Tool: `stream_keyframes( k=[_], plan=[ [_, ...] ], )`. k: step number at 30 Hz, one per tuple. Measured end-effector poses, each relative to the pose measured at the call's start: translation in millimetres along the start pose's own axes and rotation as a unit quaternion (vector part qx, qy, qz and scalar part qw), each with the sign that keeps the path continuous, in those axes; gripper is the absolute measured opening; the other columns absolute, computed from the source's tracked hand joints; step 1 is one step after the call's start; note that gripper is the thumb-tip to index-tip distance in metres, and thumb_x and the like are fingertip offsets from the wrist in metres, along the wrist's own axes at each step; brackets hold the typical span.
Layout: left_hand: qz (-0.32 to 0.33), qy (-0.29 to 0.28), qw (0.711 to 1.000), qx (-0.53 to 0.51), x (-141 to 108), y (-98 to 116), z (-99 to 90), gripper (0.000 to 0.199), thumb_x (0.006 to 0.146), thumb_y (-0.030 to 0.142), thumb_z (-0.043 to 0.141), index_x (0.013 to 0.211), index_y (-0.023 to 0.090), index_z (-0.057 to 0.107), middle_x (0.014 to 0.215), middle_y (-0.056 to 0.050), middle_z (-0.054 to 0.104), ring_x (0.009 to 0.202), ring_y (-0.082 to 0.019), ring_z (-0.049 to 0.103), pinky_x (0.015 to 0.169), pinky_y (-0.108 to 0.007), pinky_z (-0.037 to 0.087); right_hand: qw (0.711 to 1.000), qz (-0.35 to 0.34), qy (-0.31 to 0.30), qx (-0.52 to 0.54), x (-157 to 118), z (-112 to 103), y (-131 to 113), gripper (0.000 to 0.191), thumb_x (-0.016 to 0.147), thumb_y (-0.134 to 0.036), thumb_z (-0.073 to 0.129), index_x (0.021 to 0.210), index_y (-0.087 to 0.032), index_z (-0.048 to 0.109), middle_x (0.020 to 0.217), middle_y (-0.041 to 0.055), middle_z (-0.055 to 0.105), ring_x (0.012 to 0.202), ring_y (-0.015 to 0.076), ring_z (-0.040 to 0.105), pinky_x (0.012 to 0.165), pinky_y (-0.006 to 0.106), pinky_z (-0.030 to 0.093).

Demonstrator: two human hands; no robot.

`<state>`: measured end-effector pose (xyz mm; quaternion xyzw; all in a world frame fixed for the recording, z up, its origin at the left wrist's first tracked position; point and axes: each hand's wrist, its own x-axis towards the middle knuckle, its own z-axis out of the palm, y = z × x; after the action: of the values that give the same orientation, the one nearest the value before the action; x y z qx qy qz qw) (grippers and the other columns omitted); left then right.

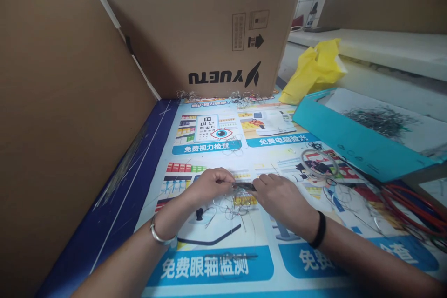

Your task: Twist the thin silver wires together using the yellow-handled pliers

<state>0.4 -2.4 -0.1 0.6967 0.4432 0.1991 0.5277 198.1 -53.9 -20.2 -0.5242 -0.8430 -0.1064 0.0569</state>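
Note:
Near the middle of the printed sheet my left hand (212, 186) is closed in a pinch; what lies between its fingertips is too small to make out. Facing it, my right hand (279, 198) is closed around a slim dark tool (246, 186), whose tip reaches the left fingertips. Most of that tool is hidden by the right fingers. Just below the fingers is a loose tangle of thin wires (237, 205). A thin dark strip (230, 256) lies flat on the sheet closer to me.
Cardboard panels (195, 23) stand at the left and back. On the right are a turquoise box (356, 137) with a heap of thin wire pieces (380, 121), a yellow bag (314, 72), a clear ring (319, 163) and red-handled scissors (412, 205). Wire scraps (240, 98) lie along the back panel.

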Motion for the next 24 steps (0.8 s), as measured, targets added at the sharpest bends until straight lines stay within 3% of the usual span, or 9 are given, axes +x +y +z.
stream_keyframes(
  k=[8,15,24],
  plan=[
    [0.001,0.024,1.000,-0.019,3,-12,1.5,0.011,0.064,0.014,0.054,0.065,0.017,0.064,0.081,-0.002,0.064,0.070,-0.012,0.056,0.065,-0.021,0.042,1.000,0.018,-0.017,-0.005,0,-3,-4,0.017,0.086,-0.030,0.049,0.077,-0.017,0.056,0.073,0.0054,0.060,0.067,0.0179,0.052,0.056,0.027,0.028],
    [0.011,0.034,0.999,-0.025,4,-8,2.2,0.009,0.064,0.015,0.054,0.058,0.015,0.060,0.076,-0.002,0.061,0.066,-0.011,0.054,0.062,-0.021,0.041,0.999,0.033,-0.032,-0.004,0,-10,-6,0.015,0.085,-0.028,0.050,0.077,-0.018,0.057,0.073,0.0053,0.059,0.068,0.0196,0.053,0.057,0.028,0.028],
    [0.024,0.036,0.998,-0.035,2,-13,2.1,0.011,0.067,0.016,0.053,0.060,0.015,0.061,0.077,-0.002,0.063,0.068,-0.012,0.055,0.063,-0.021,0.042,0.999,0.044,-0.003,-0.032,-6,-16,-4,0.017,0.084,-0.030,0.052,0.075,-0.017,0.058,0.073,0.0056,0.058,0.069,0.0189,0.051,0.059,0.030,0.025]
  ],
)
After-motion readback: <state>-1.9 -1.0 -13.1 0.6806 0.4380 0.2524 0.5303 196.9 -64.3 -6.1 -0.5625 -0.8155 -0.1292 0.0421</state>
